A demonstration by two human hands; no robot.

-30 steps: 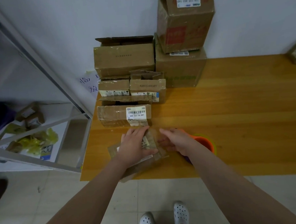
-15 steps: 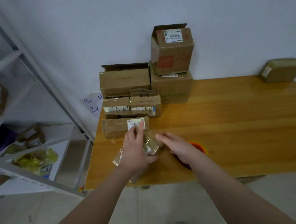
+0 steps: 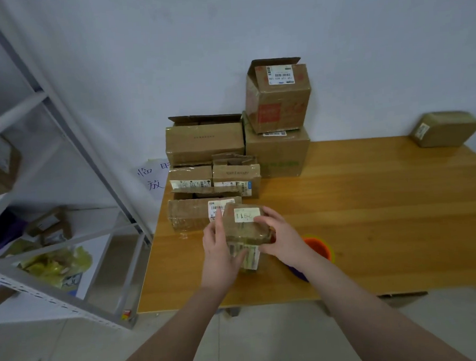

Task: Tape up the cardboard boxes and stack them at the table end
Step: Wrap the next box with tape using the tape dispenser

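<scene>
I record both hands holding one small brown tape-wrapped cardboard box (image 3: pixel 246 229). The left hand (image 3: pixel 221 253) clasps its left side, index finger laid straight up the edge. The right hand (image 3: pixel 285 240) curls its fingers over the top right corner. The box sits tilted between them, above the near part of the yellow wooden table (image 3: pixel 371 214); I cannot tell whether it touches the tabletop. A white handwritten label (image 3: pixel 247 215) faces up on it. Directly beyond the left hand lies a flat brown cardboard box (image 3: pixel 189 216) bearing a barcode sticker, and further beyond stands a stack of larger brown cardboard boxes (image 3: pixel 278 98). An orange round object (image 3: pixel 319 246) shows just right of the right wrist, partly hidden.
</scene>
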